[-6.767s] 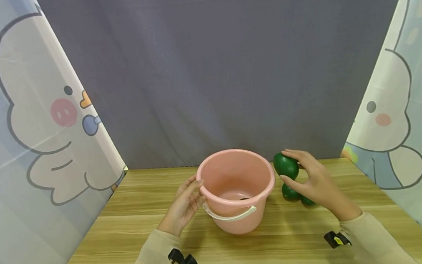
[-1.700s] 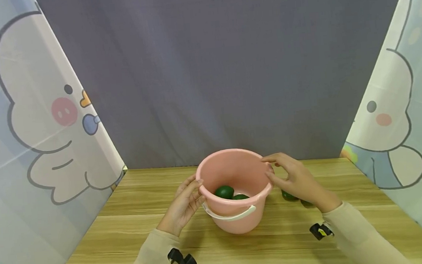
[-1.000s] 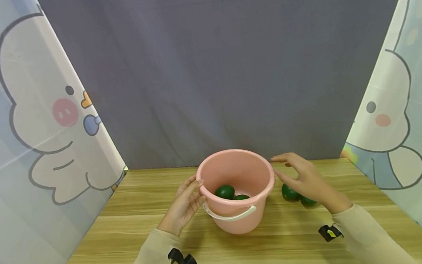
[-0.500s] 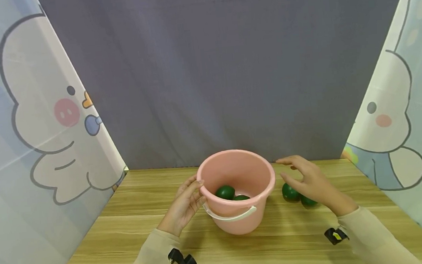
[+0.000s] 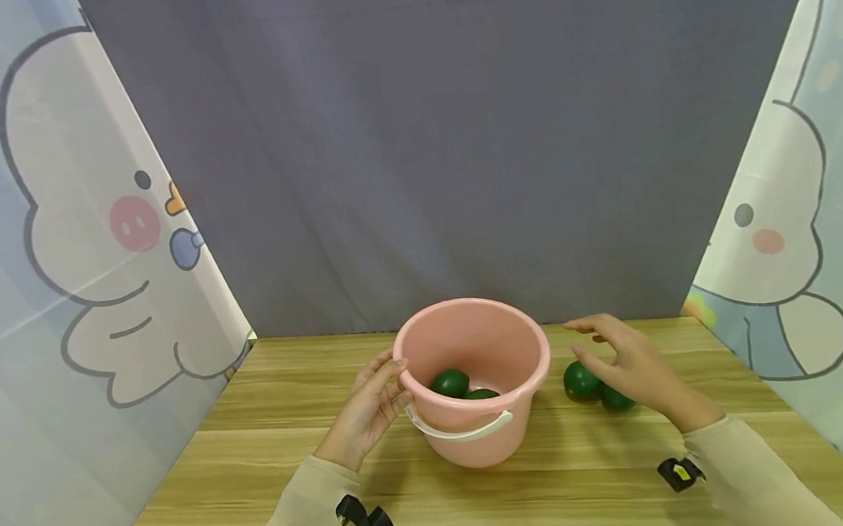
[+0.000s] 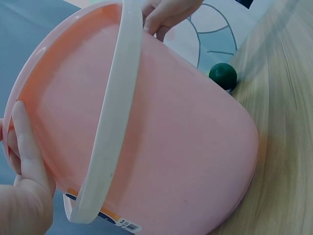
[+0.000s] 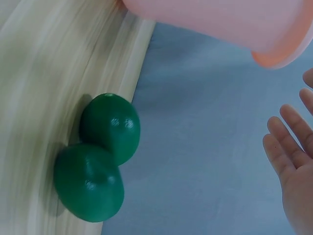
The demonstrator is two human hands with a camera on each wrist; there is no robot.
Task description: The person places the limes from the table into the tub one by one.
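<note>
A round pink plastic bucket with a white plastic carrying handle folded down against its front stands upright on the pale wood-grain table, near the middle. The left hand rests against the bucket's left side, its straight fingers laid along the wall just under the rim, gripping nothing. Inside the bucket lie two dark green, smooth, rounded fruits (the second shows only as a sliver beside the first). To the right of the bucket, two more dark green rounded fruits lie on the table touching each other, close to the bucket but apart from it. The right hand hovers just above this pair, palm down, fingers spread wide and loosely bent, holding nothing; the right wrist view shows clear space between the fingers and the fruit. A grey cloth backdrop hangs behind the table, with cartoon-printed curtains at both sides.
</note>
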